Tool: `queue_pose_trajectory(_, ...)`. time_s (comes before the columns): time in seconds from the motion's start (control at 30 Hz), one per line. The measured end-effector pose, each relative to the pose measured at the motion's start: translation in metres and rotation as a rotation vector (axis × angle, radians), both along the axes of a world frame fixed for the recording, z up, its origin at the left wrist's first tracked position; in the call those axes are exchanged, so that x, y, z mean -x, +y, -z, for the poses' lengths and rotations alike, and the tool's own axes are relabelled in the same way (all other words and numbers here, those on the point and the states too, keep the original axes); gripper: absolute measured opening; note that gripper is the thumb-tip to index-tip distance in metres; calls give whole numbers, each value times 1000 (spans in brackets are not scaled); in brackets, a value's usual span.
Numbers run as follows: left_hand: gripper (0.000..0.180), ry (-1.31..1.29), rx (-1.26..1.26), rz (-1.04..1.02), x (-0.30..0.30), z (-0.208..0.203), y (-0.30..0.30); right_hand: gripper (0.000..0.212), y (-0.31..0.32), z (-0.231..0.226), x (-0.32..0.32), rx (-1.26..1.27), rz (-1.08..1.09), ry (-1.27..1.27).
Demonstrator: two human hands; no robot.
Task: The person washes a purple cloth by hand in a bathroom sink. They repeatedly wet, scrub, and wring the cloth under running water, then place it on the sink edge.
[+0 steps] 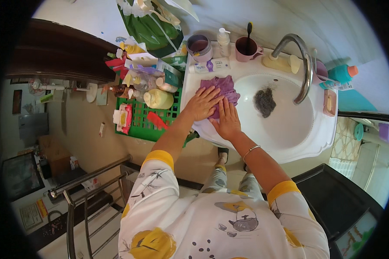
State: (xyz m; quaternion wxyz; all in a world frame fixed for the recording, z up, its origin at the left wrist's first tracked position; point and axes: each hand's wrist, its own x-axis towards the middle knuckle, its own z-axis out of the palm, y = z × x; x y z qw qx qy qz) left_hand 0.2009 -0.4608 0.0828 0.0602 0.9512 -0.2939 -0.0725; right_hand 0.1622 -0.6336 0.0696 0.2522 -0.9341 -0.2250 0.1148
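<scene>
A crumpled purple cloth (230,87) lies on the white ledge at the left side of the sink (285,134). My left hand (202,103) rests flat on it, fingers stretched toward the upper right. Close beside it, my right hand (227,121) presses on the cloth's lower part, its fingers extended and pointing away from me. Inside the basin sits a dark grey fuzzy clump (265,102), apart from both hands. Behind the cloth lies a white and purple tube (209,65).
Along the back stand a lidded jar (199,48), a pump bottle (223,42) and a pink mug (245,49) holding a brush. The curved faucet (308,71) arches over the basin. Left of the sink, a green crate (138,118) carries several bottles; a metal railing (90,177) stands lower left.
</scene>
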Motion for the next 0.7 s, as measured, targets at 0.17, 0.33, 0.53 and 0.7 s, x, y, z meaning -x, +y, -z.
queue_pose_trajectory(0.17,63,25,10,-61,-23,2,39,80,37,0,-29,11,-28,15)
queue_pose_trajectory(0.33,62,11,98,-193,-5,-3,58,74,62,-7,-27,-3,-102,11)
queue_pose_trajectory(0.53,59,-41,258,-381,90,15,42,55,42,-21,15,-43,-290,18)
queue_pose_trajectory(0.7,56,29,213,-460,154,12,-38,41,-32,-11,59,-207,-282,-26)
